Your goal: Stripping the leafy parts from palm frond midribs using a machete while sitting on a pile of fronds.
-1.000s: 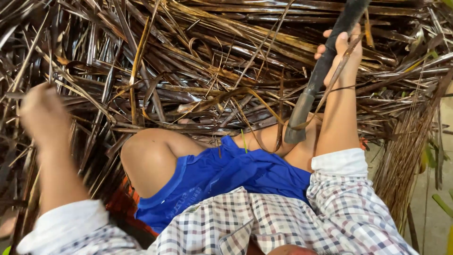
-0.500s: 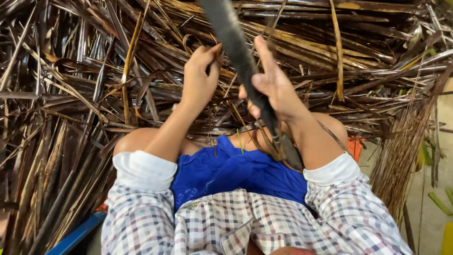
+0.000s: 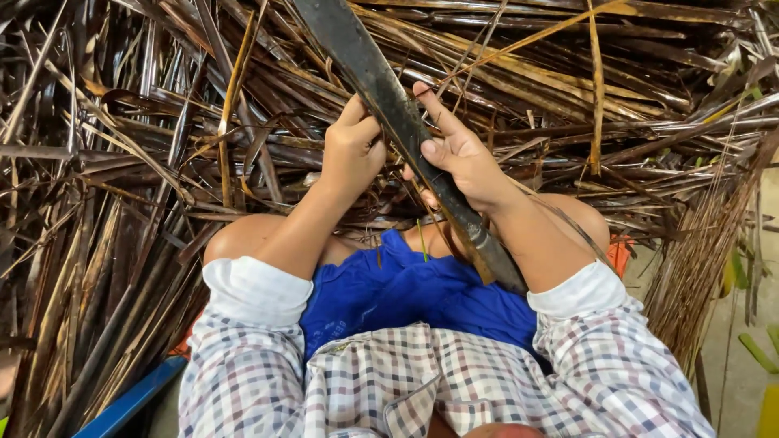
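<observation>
Seated person, seen from above, w/ both hands raised at centre of frame. One long dark blade [image 3: 381, 89] runs diagonally from top centre down to lower centre-right, its handle end [image 3: 495, 264] resting by the right forearm, above the blue shorts [image 3: 406, 296].

Right hand [image 3: 458, 158]: fingers wrapped round the blade's mid-length, thumb laid along its flat face; a firm grip. Left hand [image 3: 350, 150]: closed into a loose fist just left of the blade, touching or nearly touching its edge; it appears to pinch a thin strand [image 3: 395, 162], but what lies inside the fist cannot be told.

Counts: 1 blade, 2 hands, 2 bare knees (left [image 3: 235, 239], right [image 3: 580, 215]), 2 rolled white cuffs, 1 checked shirt [image 3: 406, 381]. Dried leaf strips [image 3: 122, 162]: too many to count, dark brown w/ a few pale yellow ones.

Edges & room: strips fill the frame's top, left and upper right, pressing right up to both knees and behind the hands; no bare gap between hands and pile. A separate bundle of fine ribs [image 3: 690, 268] hangs at right, just beside the right knee. Only open ground: a strip of pale floor [image 3: 734, 349] at far right edge, w/ a few green scraps. Blue rail [image 3: 130, 401] at lower left, touching the pile's lower edge. Orange patch [image 3: 621, 251] behind right knee.
</observation>
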